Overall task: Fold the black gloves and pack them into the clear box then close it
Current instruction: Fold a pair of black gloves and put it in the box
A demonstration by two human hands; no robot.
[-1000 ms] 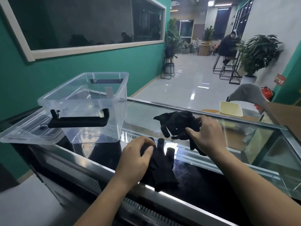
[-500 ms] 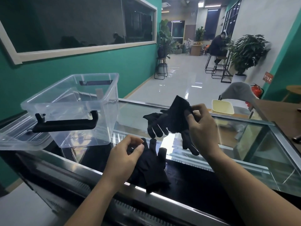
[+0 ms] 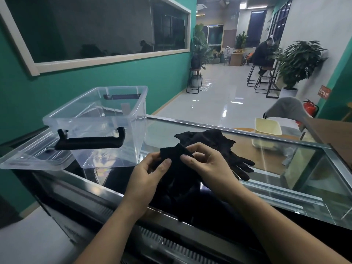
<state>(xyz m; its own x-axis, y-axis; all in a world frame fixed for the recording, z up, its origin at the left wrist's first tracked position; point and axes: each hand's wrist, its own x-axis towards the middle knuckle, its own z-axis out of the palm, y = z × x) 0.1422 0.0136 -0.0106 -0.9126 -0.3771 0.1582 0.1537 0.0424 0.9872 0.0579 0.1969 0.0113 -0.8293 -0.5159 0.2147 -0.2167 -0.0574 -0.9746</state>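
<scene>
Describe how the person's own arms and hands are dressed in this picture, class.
Both hands, left hand and right hand, are bare: no gloves, rings or watch visible. Both forearms are uncovered as far as the frame shows; no sleeves appear.

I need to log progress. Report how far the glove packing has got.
Done: nothing packed; the clear box stands open and empty, its lid lying beside it. In hand: left hand and right hand both pinch the near glove. Left: fold it, fold the far glove on the glass counter, pack both, close the box.
</scene>
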